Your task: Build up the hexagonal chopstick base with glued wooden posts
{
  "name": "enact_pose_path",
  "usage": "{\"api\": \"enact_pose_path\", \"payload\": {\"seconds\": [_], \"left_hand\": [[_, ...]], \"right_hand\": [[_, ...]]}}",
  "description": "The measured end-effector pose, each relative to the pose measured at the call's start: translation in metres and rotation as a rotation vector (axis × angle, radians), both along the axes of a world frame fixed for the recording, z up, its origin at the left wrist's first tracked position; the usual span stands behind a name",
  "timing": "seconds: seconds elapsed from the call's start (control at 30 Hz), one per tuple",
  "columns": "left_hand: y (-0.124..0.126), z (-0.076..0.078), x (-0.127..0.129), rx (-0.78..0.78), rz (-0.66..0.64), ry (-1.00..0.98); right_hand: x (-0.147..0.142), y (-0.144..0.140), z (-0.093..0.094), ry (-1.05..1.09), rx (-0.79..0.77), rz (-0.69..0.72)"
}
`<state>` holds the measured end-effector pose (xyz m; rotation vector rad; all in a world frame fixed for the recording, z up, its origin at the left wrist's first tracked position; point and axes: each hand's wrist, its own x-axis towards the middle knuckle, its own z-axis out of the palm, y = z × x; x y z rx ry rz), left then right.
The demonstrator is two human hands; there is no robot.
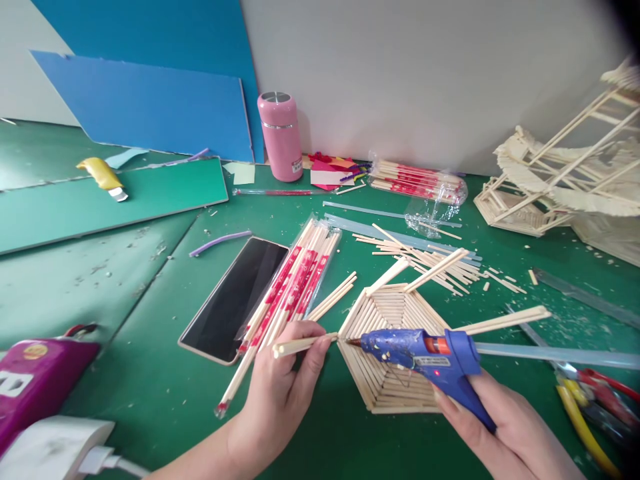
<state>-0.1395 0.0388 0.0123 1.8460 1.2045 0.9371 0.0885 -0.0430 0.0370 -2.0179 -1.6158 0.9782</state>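
Left hand: the left hand [283,393] pinches a wooden stick [304,345] between thumb and fingertips – fingers closed on it, the stick lying almost level with its far end pointing right.
Right hand: the right hand [505,423] is wrapped around the handle of a blue hot glue gun [423,357], fingers clamped on the grip.
Glue gun: its nozzle points left and meets the tip of the held stick – right at the left corner of the hexagonal stick base [387,347].
Hexagonal base: flat on the green cutting mat [150,380], just beneath the gun, with upright sticks rising from its corners.
Left of it: a wrapped chopstick bundle [287,293] and a dark phone [235,299].
Behind: loose sticks [425,257], a pink bottle [279,135].
Right edge: pliers [587,400].
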Motion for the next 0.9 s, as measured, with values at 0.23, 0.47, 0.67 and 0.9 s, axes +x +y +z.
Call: {"api": "enact_pose_path", "payload": {"seconds": [0.23,0.47,0.67,0.9], "left_hand": [[-0.0002,0.0007,-0.0006,-0.006,0.006,0.013],[-0.0002,0.0006,-0.0007,-0.016,0.008,0.025],[0.0006,0.0023,-0.0001,-0.03,0.01,0.024],[-0.0005,0.0028,-0.0002,-0.035,0.008,0.021]], "right_hand": [[-0.0025,0.0016,0.0015,0.019,0.001,0.024],[-0.005,0.0015,0.0041,0.076,-0.027,-0.139],[-0.0009,0.0038,0.0017,0.029,0.026,0.027],[0.0009,0.0041,0.002,0.002,0.06,0.056]]}}
